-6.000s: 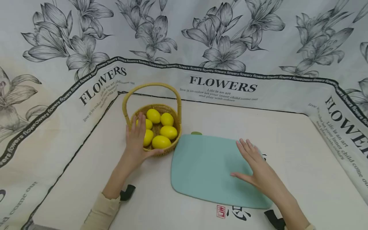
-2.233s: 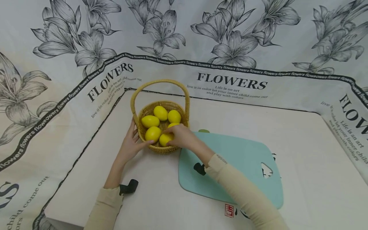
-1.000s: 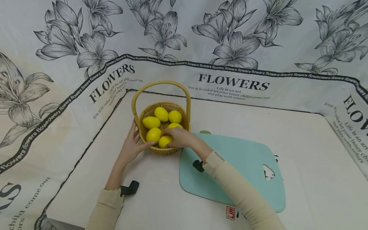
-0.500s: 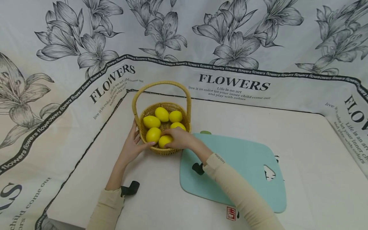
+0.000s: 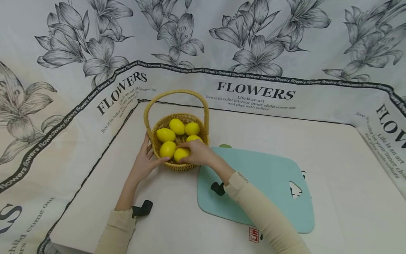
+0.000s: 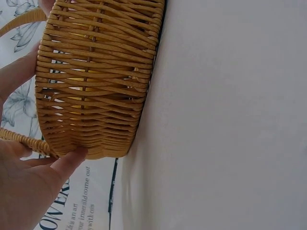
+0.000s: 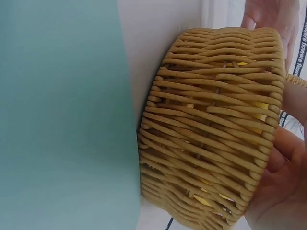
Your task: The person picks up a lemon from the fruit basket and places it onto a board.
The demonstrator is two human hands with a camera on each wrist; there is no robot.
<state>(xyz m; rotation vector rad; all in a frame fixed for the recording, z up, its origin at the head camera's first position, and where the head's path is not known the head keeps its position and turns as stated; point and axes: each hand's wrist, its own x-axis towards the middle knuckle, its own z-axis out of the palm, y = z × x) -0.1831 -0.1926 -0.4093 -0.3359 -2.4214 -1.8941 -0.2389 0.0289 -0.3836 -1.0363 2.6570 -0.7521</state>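
A wicker basket (image 5: pixel 182 168) with a tall arched handle stands upright on the table and holds several yellow lemons (image 5: pixel 176 126). My left hand (image 5: pixel 143 165) grips its left side, the thumb at the front rim and the fingers round the outer wall. In the left wrist view, fingertips press the woven side (image 6: pixel 96 81). My right hand (image 5: pixel 200 153) reaches over the right rim and holds the front lemon (image 5: pixel 181 154), which still sits inside the basket. The basket wall (image 7: pixel 211 115) hides most of that grip in the right wrist view.
A light blue cutting board (image 5: pixel 253 169) lies right of the basket, under my right forearm, with a cut-out at its right end. A small green piece (image 5: pixel 225 146) shows at its back edge. Flower-printed cloth (image 5: pixel 257 53) rises behind and beside the white table (image 5: pixel 342 197).
Six seconds ago both hands were spread, the right over the board. Since then the left has taken the basket's side and the right has reached onto a lemon. Over the last second, almost nothing moves.
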